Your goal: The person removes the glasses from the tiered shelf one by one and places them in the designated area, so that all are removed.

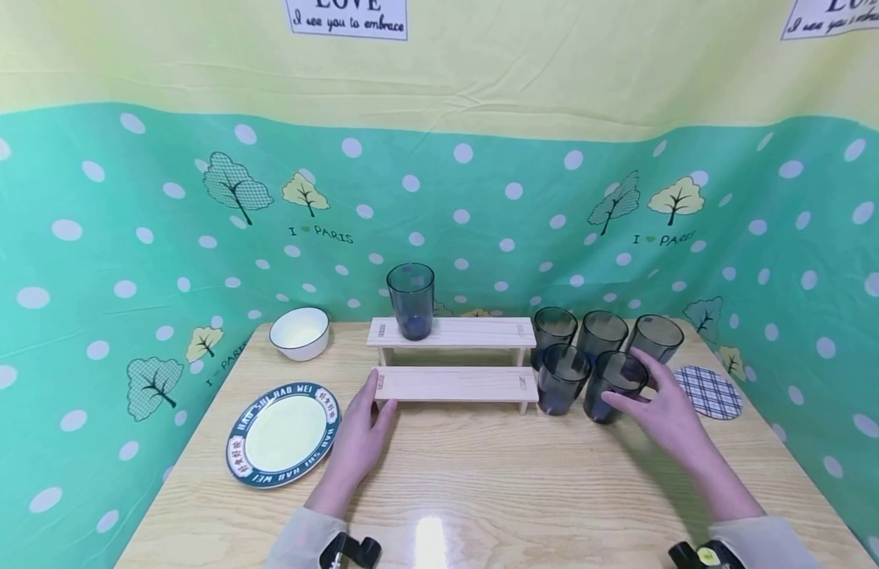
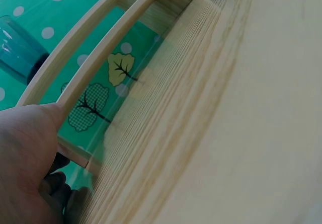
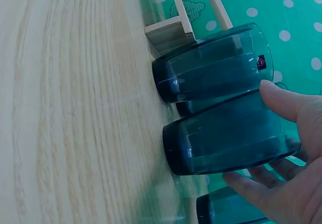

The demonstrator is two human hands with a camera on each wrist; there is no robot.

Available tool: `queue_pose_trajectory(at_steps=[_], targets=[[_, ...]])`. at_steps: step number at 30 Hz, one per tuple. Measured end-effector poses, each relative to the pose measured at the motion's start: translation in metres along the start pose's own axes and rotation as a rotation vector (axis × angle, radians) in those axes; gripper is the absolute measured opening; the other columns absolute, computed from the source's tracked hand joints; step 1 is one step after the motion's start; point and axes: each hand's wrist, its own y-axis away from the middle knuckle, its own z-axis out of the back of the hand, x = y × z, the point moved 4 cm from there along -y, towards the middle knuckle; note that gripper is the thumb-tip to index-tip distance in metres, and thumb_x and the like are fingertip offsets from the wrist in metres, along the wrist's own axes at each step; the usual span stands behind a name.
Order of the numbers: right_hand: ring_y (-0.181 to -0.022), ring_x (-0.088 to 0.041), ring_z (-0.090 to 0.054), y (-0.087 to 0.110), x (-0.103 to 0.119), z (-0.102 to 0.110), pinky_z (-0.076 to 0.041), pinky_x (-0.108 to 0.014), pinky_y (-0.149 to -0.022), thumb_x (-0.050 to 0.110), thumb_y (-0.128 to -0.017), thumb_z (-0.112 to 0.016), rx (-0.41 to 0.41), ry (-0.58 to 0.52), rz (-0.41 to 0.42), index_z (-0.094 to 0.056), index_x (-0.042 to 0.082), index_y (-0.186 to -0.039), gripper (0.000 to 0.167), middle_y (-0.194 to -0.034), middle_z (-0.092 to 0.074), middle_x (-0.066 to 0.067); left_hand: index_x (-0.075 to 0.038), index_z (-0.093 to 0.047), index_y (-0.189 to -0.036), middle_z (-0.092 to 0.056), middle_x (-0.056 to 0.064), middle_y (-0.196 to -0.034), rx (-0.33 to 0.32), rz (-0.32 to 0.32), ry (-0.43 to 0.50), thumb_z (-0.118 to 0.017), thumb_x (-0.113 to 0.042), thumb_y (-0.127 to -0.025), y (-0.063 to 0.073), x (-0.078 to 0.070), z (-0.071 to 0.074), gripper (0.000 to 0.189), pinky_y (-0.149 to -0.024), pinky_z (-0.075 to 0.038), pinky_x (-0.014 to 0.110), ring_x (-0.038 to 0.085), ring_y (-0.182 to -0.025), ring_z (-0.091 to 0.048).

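Observation:
A two-step wooden rack stands on the table, with one dark tinted glass upright on the left of its upper step. My left hand holds the left end of the lower step; the left wrist view shows its thumb at the board's edge and the other fingers partly hidden. At the rack's right, several similar glasses stand close together. My right hand has thumb and fingers around the front right glass, which stands on the table. Left of that is another front glass.
A white bowl and a blue-rimmed plate are on the table's left side. A round checked coaster lies at the right. Behind the table hangs a green dotted cloth.

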Motion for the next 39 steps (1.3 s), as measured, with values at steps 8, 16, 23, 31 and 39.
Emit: queue_pose_trajectory(at_steps=[8,16,23,31,39], targets=[[-0.155,-0.065,-0.025,0.003,0.011,0.011,-0.039,-0.079,-0.116,0.044,-0.098,-0.087,0.012,-0.002,0.043,-0.008,0.013,-0.179,0.117,-0.178,-0.012,-0.034,-0.008,-0.024,-0.176,-0.032,0.020,-0.177,-0.004,0.001,0.005,-0.058,-0.035,-0.117,-0.001,0.000,0.000,0.074,-0.133,-0.027,0.057,0.041,-0.163,-0.032],[-0.155,-0.060,-0.032,0.004,0.051,0.028,-0.035,-0.082,-0.116,0.042,-0.096,-0.089,-0.078,0.017,0.159,-0.016,0.017,-0.179,0.113,-0.175,-0.033,-0.026,-0.008,-0.024,-0.176,-0.032,0.020,-0.177,-0.003,0.000,0.009,-0.058,-0.035,-0.117,-0.001,-0.001,0.001,0.074,-0.133,-0.027,0.057,0.040,-0.163,-0.031],[-0.160,-0.051,-0.030,0.000,0.096,0.021,-0.029,-0.077,-0.124,0.043,-0.095,-0.090,-0.079,-0.010,0.237,-0.019,0.025,-0.179,0.112,-0.176,-0.035,-0.016,-0.008,-0.024,-0.176,-0.032,0.020,-0.177,-0.003,0.005,0.008,-0.058,-0.036,-0.117,-0.001,0.000,0.000,0.074,-0.133,-0.027,0.057,0.041,-0.163,-0.031],[-0.161,-0.045,-0.033,-0.010,0.144,-0.011,-0.032,-0.068,-0.128,0.034,-0.096,-0.090,-0.002,-0.071,0.316,-0.022,0.027,-0.178,0.107,-0.176,-0.036,-0.013,-0.009,-0.023,-0.177,-0.032,0.018,-0.178,0.000,0.004,0.018,-0.057,-0.037,-0.117,0.000,0.003,-0.001,0.074,-0.133,-0.027,0.057,0.040,-0.163,-0.031],[-0.162,-0.034,-0.034,-0.027,0.180,-0.051,-0.030,-0.056,-0.133,0.035,-0.096,-0.090,0.087,-0.121,0.385,-0.024,0.024,-0.177,0.105,-0.175,-0.036,-0.008,-0.009,-0.023,-0.177,-0.031,0.018,-0.178,0.012,0.007,0.031,-0.058,-0.035,-0.117,0.000,0.003,-0.001,0.074,-0.134,-0.027,0.056,0.038,-0.164,-0.030]])
